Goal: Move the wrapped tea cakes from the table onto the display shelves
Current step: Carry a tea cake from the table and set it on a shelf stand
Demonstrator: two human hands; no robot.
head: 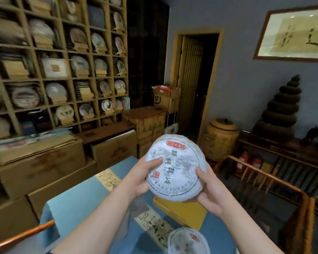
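Note:
I hold a round tea cake (178, 162) in white paper with a red label and dark printed characters, raised above the table with its face tilted toward me. My left hand (145, 173) grips its left edge, thumb across the front. My right hand (207, 195) grips its lower right edge, thumb on the rim. A second wrapped tea cake (188, 241) lies on the blue-clothed table (77, 204) at the bottom of the view. The display shelves (70, 77) fill the left wall, with many wrapped cakes on small wooden stands.
A yellow flat box (184, 211) lies on the table under the held cake. Cardboard boxes (42, 165) are stacked below the shelves. A wooden chair rail (268, 176) stands at right, an orange rod (22, 235) at lower left. A doorway (196, 79) lies ahead.

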